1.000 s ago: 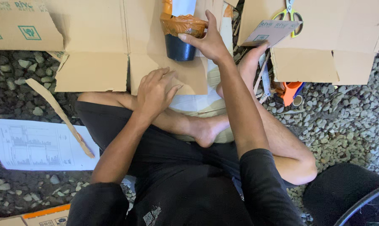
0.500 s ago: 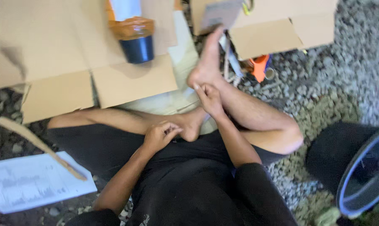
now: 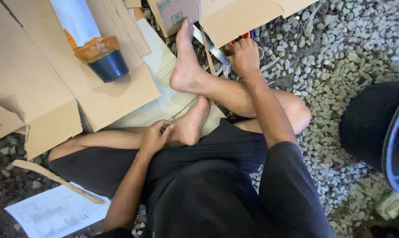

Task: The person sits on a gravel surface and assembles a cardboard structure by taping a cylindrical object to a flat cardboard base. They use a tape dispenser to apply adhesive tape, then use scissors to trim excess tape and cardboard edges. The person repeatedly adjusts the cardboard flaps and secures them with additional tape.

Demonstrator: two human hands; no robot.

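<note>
Seen from the head camera, the person sits cross-legged on gravel [image 3: 340, 57]. The right hand [image 3: 245, 56] reaches to the far right, fingers curled down over an orange-handled tool [image 3: 240, 42] that pokes out from under a cardboard flap [image 3: 234, 15]; only a sliver of orange shows, and whether the fingers grip it I cannot tell. The left hand [image 3: 155, 135] rests with loosely bent fingers against a bare foot [image 3: 191, 124], holding nothing. A dark pot wrapped in orange plastic [image 3: 103, 57] stands on flattened cardboard [image 3: 40, 83] at far left.

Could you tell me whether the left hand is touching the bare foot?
Touching: the head view shows the left hand resting its fingers against the bare foot.
</note>
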